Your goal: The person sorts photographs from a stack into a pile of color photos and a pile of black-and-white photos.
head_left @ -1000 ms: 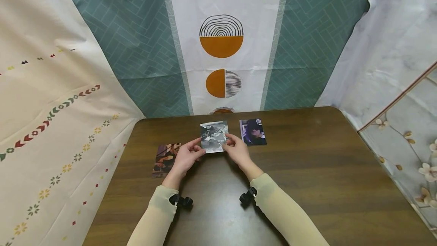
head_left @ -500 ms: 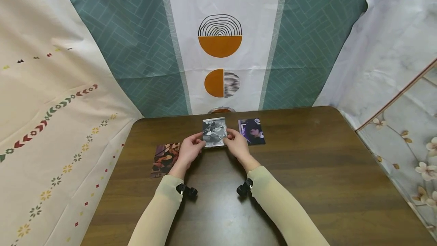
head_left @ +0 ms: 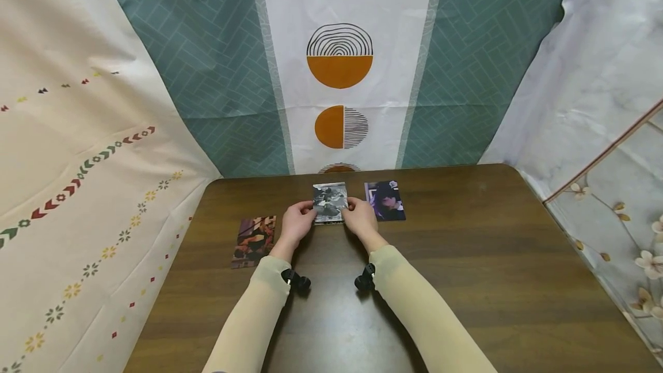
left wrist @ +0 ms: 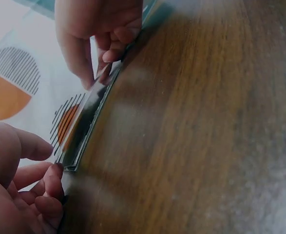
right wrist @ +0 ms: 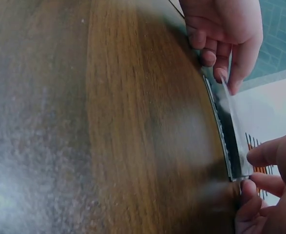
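Note:
A black-and-white photo card is held between both hands at the back middle of the table. The left hand pinches its left edge between thumb and fingers. On the opposite edge, the right hand pinches it the same way. Both wrist views show the card edge-on, close over a thin, flat piece that lies on the wood, its near edge showing below the card. Most of that lower piece is hidden.
A photo card in orange and brown lies to the left of the hands. A purple, dark photo card lies to the right. Underneath is a brown wooden table, with a patterned cloth hanging behind its far edge.
Both hands have carried the black-and-white card slightly back and right, over the piece beneath, and have drawn a little closer together. The other two photo cards stay put.

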The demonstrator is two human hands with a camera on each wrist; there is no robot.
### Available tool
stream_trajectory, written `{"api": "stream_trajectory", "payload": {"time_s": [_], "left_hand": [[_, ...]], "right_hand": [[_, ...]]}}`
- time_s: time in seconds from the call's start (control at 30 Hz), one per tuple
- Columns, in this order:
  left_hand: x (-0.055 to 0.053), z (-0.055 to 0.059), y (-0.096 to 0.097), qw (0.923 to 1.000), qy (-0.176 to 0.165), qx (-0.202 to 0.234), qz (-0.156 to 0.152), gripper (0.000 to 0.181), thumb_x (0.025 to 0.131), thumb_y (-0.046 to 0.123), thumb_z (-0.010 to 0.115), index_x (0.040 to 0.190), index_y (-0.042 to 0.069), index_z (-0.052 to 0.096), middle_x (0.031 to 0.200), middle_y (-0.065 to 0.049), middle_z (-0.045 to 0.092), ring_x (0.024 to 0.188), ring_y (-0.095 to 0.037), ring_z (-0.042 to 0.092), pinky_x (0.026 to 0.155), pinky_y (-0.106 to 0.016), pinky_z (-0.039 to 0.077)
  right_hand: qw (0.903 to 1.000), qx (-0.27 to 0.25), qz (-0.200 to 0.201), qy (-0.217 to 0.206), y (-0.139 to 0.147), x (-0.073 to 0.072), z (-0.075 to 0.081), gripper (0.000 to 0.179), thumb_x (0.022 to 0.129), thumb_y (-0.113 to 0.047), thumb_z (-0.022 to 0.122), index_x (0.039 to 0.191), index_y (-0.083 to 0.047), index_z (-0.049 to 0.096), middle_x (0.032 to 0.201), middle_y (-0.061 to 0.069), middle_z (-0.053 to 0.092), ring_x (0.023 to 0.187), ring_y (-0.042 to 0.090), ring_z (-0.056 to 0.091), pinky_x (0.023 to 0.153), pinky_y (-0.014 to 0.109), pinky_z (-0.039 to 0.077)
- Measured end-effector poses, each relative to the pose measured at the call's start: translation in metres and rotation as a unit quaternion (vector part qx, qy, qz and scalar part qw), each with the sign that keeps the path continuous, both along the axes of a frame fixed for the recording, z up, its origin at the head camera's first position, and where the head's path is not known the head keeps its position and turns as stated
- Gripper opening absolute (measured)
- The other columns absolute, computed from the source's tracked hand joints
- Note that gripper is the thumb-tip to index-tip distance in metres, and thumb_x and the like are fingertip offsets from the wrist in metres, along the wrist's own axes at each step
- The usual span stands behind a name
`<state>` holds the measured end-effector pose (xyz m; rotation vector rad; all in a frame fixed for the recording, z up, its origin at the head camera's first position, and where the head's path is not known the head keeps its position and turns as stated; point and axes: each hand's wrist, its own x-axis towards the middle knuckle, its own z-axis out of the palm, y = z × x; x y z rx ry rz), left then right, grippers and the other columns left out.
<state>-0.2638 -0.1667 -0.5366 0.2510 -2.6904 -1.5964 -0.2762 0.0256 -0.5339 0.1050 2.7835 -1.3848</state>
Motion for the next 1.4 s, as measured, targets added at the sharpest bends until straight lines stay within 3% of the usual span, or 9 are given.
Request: {"api": "stream_trajectory", "payload": {"time_s": [0.17,0.37,0.53,0.67,0.83,1.4], "left_hand": [[-0.003,-0.0012,0.0006,0.9993,-0.008,-0.035,-0.01,0.038,0.101,0.014,0.064,0.137,0.004,0.072,0.105,-0.009,0.068,0.093,-0.026,0.058,0.077,-0.037,0.045],[-0.003,0.0009,0.0017,0.9979,-0.018,-0.06,-0.018,0.041,0.099,0.015,0.063,0.138,0.006,0.072,0.098,-0.004,0.065,0.091,-0.025,0.056,0.076,-0.035,0.042],[-0.0032,0.0021,0.0023,0.9984,-0.021,-0.051,-0.017,0.041,0.1,0.016,0.063,0.139,0.005,0.072,0.099,-0.006,0.066,0.093,-0.026,0.056,0.077,-0.037,0.042],[-0.0035,0.0005,0.0012,0.9988,-0.024,-0.042,-0.01,0.04,0.102,0.017,0.063,0.139,0.005,0.072,0.116,-0.011,0.073,0.105,-0.029,0.062,0.087,-0.042,0.049],[-0.0033,0.0011,-0.0002,0.9992,-0.031,-0.025,-0.004,0.039,0.103,0.019,0.064,0.138,0.005,0.072,0.133,-0.016,0.071,0.124,-0.034,0.064,0.101,-0.05,0.051],[-0.0046,0.0007,-0.0026,0.9994,-0.033,-0.011,-0.004,0.038,0.104,0.019,0.065,0.138,0.005,0.072,0.135,-0.017,0.069,0.123,-0.034,0.063,0.101,-0.051,0.05]], "right_hand": [[0.9997,0.024,0.002,-0.006,-0.001,0.0006,0.0033,0.047,0.097,-0.023,0.066,0.142,-0.009,0.07,0.111,0.005,0.072,0.102,0.025,0.066,0.088,0.045,0.054],[0.9994,0.027,0.003,-0.021,0.0,0.0003,0.004,0.048,0.099,-0.025,0.068,0.145,-0.009,0.068,0.122,0.009,0.074,0.114,0.028,0.068,0.095,0.047,0.054],[0.9995,0.017,0.005,-0.027,0.0011,-0.0014,0.0019,0.048,0.1,-0.025,0.068,0.145,-0.007,0.068,0.127,0.01,0.073,0.119,0.03,0.067,0.1,0.047,0.052],[0.9993,0.001,0.005,-0.037,0.0014,-0.0027,0.0019,0.047,0.1,-0.025,0.068,0.144,-0.007,0.068,0.128,0.011,0.074,0.121,0.03,0.067,0.102,0.047,0.051],[0.9991,-0.004,0.008,-0.04,0.0012,-0.0037,0.0025,0.048,0.1,-0.025,0.068,0.144,-0.006,0.068,0.127,0.01,0.074,0.12,0.029,0.067,0.102,0.046,0.051],[0.9992,-0.015,0.012,-0.035,0.0027,-0.001,0.0038,0.048,0.098,-0.023,0.067,0.143,-0.004,0.068,0.126,0.011,0.074,0.12,0.03,0.066,0.104,0.045,0.05]]}}
